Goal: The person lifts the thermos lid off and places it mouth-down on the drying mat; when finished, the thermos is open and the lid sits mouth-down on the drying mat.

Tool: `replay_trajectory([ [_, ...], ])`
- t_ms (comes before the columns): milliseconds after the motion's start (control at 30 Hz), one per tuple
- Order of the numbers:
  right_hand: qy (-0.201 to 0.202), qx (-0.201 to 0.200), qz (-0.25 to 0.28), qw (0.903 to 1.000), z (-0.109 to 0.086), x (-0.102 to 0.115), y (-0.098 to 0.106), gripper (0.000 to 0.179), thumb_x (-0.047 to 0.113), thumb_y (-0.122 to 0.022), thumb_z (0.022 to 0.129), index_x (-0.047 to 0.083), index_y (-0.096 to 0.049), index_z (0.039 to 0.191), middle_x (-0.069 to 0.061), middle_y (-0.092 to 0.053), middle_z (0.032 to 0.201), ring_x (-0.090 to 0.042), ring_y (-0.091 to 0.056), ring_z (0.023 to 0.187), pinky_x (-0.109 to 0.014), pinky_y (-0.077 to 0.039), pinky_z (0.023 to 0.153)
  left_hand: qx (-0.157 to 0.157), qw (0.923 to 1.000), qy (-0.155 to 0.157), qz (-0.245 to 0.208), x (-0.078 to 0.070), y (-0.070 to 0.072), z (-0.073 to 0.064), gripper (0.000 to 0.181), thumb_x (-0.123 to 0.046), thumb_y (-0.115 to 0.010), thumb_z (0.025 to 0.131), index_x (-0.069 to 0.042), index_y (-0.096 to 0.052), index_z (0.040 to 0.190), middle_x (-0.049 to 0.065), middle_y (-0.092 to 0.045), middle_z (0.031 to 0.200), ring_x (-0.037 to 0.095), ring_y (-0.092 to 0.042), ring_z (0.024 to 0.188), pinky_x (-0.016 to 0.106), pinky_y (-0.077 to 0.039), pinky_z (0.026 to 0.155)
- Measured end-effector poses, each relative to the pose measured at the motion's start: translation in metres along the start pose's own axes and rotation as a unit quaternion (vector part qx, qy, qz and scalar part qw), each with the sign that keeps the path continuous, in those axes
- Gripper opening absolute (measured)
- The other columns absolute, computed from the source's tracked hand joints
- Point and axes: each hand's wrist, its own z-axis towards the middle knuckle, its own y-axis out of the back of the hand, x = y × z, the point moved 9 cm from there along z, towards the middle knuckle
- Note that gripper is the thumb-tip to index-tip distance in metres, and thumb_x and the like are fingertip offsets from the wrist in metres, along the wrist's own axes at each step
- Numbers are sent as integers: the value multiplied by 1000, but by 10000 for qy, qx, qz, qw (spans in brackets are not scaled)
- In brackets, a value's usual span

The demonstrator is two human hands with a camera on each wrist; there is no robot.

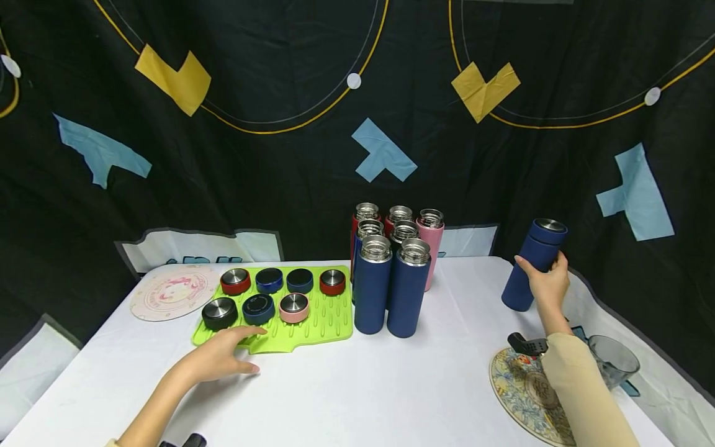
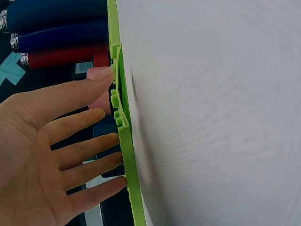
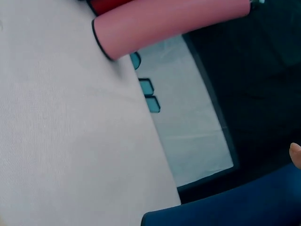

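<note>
At the right of the table my right hand (image 1: 550, 287) grips a navy blue thermos bottle (image 1: 535, 251) with its lid on. This bottle leans to the right in the head view, its base close to the tabletop; the right wrist view catches its side (image 3: 235, 202) and one fingertip (image 3: 295, 154). My left hand (image 1: 218, 357) holds nothing, its fingers spread at the front edge of a lime green drying mat (image 1: 329, 320). Several loose bottle lids, such as a pink one (image 1: 293, 308) and a black one (image 1: 220, 313), sit on that mat.
Several lidless bottles stand in a cluster at mid-table, with navy ones (image 1: 373, 288) in front and a pink one (image 1: 431, 245) behind. A round pink-patterned mat (image 1: 167, 295) lies far left. Near the right forearm are a floral round mat (image 1: 511, 379) and a glass bowl (image 1: 614, 360).
</note>
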Motion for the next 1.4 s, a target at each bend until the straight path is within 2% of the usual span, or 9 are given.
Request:
replay_trajectory([
  [167,337,-354,0,9988,4,1,0,84,25,-76,84,4,-28,149,-19,-39,148,-31,-38,135,-42,-30,112,-7,10000,-51,20,0,0,0,68,-27,-84,71,0,-58,128,21,-59,126,44,-52,118,59,-41,98],
  [400,465,-640,-16,9969,2,-1,5,80,24,-78,82,3,-35,146,-17,-44,144,-30,-43,132,-41,-33,111,49,10000,-51,-16,0,-1,0,69,-28,-84,71,0,-58,128,20,-59,126,43,-52,118,59,-41,98],
  [667,785,-464,-11,9958,-8,2,5,83,28,-79,81,4,-35,147,-18,-44,145,-32,-44,131,-45,-35,108,67,10000,-47,0,0,-2,0,69,-28,-85,70,0,-58,127,19,-60,125,42,-53,117,58,-41,97],
  [867,889,-346,-2,9954,-19,16,8,82,31,-80,80,5,-38,146,-15,-47,143,-32,-48,127,-44,-39,105,81,9999,-125,15,-2,-1,-1,70,-28,-85,71,1,-57,128,19,-60,126,42,-53,117,58,-42,97],
  [1100,765,-12,64,9970,-36,36,13,83,34,-81,78,8,-41,146,-13,-52,139,-32,-53,123,-41,-43,102,-290,9987,-411,35,-20,16,1,63,-24,-83,75,-2,-59,128,16,-60,127,39,-53,118,55,-44,96],
  [1267,679,363,45,9970,-55,47,12,83,33,-82,77,12,-41,146,-11,-52,139,-32,-53,123,-40,-44,101,-644,9959,-631,-4,-39,27,5,59,-20,-83,75,-6,-59,128,11,-61,126,34,-54,119,51,-46,97],
  [1400,700,803,8,9943,-75,59,9,82,33,-80,79,12,-40,147,-12,-53,138,-32,-54,122,-39,-45,100,-796,9939,-751,-98,-57,34,10,62,-23,-83,76,-9,-58,131,9,-59,129,32,-53,122,50,-46,97],
])
